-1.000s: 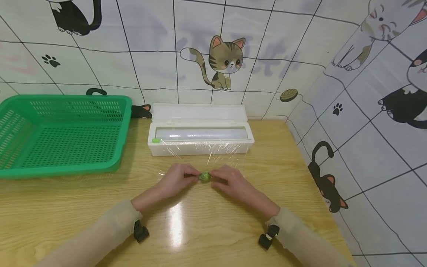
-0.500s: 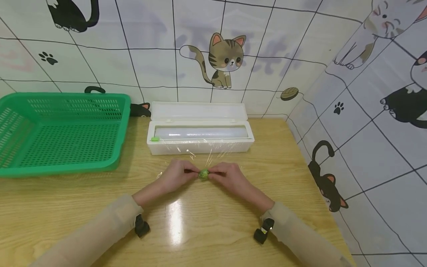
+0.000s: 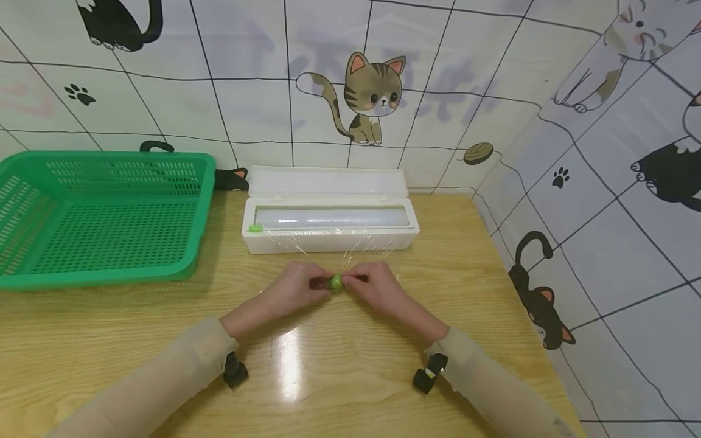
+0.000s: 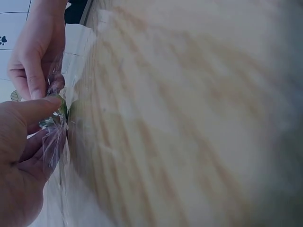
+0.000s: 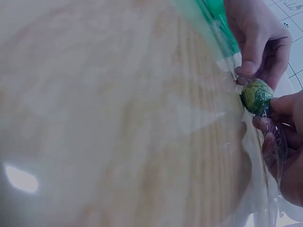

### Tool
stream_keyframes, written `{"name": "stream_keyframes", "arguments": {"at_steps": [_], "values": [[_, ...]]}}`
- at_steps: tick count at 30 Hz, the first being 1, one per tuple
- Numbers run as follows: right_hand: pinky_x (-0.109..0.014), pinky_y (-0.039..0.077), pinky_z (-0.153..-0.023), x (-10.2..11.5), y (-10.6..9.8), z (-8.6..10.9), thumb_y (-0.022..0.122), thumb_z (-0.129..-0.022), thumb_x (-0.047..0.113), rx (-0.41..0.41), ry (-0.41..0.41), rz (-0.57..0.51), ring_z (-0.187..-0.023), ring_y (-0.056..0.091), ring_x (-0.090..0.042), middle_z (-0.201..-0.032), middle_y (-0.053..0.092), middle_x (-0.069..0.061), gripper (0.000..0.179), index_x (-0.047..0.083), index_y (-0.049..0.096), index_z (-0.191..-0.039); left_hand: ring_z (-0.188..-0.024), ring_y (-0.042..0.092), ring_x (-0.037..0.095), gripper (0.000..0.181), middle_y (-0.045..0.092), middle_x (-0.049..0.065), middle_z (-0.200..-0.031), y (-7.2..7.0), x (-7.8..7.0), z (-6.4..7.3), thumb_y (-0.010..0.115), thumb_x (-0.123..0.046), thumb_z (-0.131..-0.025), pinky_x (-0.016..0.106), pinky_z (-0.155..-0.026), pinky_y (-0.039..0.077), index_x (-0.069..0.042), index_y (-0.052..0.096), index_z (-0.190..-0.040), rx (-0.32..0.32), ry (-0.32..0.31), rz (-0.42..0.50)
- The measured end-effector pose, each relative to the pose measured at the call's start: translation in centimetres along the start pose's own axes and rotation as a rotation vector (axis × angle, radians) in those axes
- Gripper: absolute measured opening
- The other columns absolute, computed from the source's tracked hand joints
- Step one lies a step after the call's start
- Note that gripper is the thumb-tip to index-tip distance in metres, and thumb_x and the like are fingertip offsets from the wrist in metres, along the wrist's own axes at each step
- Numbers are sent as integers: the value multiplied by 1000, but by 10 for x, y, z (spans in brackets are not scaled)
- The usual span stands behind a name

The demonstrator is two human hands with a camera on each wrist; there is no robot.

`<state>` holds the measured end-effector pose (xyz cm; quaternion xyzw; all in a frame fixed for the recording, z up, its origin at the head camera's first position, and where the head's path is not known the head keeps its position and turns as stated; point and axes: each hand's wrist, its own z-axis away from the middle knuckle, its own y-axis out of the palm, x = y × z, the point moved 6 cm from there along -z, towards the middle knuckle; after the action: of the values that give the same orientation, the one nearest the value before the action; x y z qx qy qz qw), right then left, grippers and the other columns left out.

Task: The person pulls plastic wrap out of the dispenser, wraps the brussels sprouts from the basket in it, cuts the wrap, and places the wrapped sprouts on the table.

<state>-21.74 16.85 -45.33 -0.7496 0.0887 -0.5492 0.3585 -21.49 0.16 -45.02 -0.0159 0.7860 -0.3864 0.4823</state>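
A small green ball (image 3: 336, 283), round and leafy like a Brussels sprout, sits between the two hands under clear cling film (image 5: 279, 151). My left hand (image 3: 301, 285) pinches at its left side with thumb and fingers. From the right, my right hand (image 3: 378, 289) pinches the film close against the ball; in the right wrist view the gathered film runs through its fingers. The left wrist view shows the ball mostly hidden behind a thumb. Film stretches back from the hands to a white dispenser box (image 3: 328, 243), lid raised, with a film roll (image 3: 334, 219) inside.
A green slotted basket (image 3: 188, 271) stands on the wooden table (image 3: 350, 377) at the left. On the dispenser's front edge, a light-green slider (image 3: 255, 229) sits at the left end. Cat-patterned walls (image 3: 241, 115) border the table at the back and right.
Both hands stay at the ball and shift only slightly. The ball turns a little between the fingers, and the right forearm has moved slightly inward. The basket and dispenser keep their places.
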Motion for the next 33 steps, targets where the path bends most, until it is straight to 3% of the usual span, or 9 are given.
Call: {"name": "stream_keyframes", "arguments": {"at_steps": [7,14,19,24,28,33], "values": [[-26,57,-74,-1,-2,-5,75,-94,10,-3,69,-8,-85,70,-10,-94,78,-5,9,5,82,-98,-83,70,17,23,77,11,-95,0,2,0,83,-2,-85,26,-73,58,3,77,-107,-56,51,-89],[-25,57,-74,-2,-1,-6,71,-97,9,8,40,-10,-87,70,-12,-99,78,-9,13,3,81,-102,-93,74,26,21,76,15,-100,-1,6,1,81,-2,-87,32,-81,60,4,77,-107,-66,46,-45],[-27,58,-77,4,-4,2,70,-96,4,-13,-104,39,-91,72,-16,-102,77,-11,15,1,79,-107,-94,74,28,19,76,16,-100,-2,9,-1,79,-2,-88,32,-82,60,4,77,-106,-50,37,-26],[-32,58,-84,19,-8,13,79,-89,2,-97,-337,233,-98,71,-22,-105,77,-8,17,3,80,-106,-93,74,27,18,76,15,-100,-4,14,-2,79,-2,-89,33,-82,60,4,77,-106,-26,6,6],[-35,55,-93,32,-5,16,83,-85,6,-107,-493,393,-104,67,-24,-111,76,-8,24,2,79,-108,-89,74,22,15,77,13,-95,-7,16,-4,79,-1,-88,31,-77,60,3,79,-102,-37,3,26],[-30,54,-94,33,2,13,85,-83,6,-87,-536,424,-103,67,-22,-112,74,-9,30,1,76,-111,-88,74,21,13,77,12,-94,-8,18,-7,77,-1,-89,29,-74,59,4,79,-101,-16,21,35]]}}
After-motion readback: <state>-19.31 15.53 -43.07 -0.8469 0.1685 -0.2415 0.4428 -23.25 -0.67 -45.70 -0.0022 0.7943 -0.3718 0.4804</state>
